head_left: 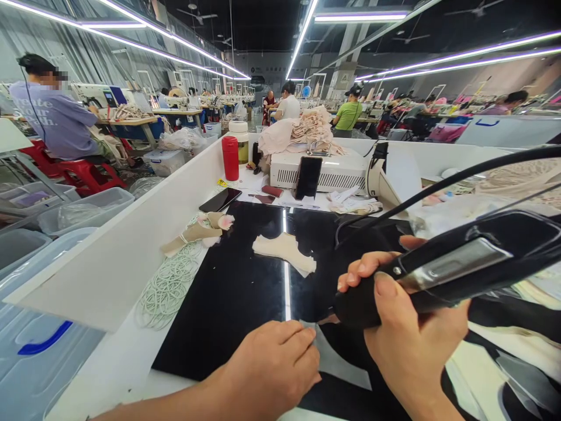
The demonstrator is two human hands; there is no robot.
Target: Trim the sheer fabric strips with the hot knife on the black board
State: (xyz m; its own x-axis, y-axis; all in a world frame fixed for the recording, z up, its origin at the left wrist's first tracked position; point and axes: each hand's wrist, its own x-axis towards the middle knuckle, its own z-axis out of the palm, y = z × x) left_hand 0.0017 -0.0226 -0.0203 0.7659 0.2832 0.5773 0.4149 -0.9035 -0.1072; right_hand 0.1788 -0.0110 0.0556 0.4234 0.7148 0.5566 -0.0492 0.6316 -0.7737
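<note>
A thin, pale cut piece [339,362] lies flat on the black mat [228,304] at the near edge of the table, and it is here that the work is centred. Its upper corner is pinned under the fingertips of the left hand [274,365], which is pressed palm-down and closed on nothing. The black handheld tool [442,269] is gripped in the right hand [407,333], thumb laid along the top and fingers wrapped beneath, with its rounded dark tip brought down just beside the left fingertips at the piece's edge; whether the tip is touching the piece cannot be told. For the step to be done well, the piece is best kept taut and flat under the left fingers, those fingers kept just clear of the tip, and the tool guided steadily along the edge, its cable [438,187] left slack so that the hand is not pulled. Farther back on the mat a beige fabric piece [284,250] is lying, and to the left a heap of white elastic loops [169,286]. Beyond these a phone [220,199] and a red bottle [230,158] are set near a white machine [324,169].
</note>
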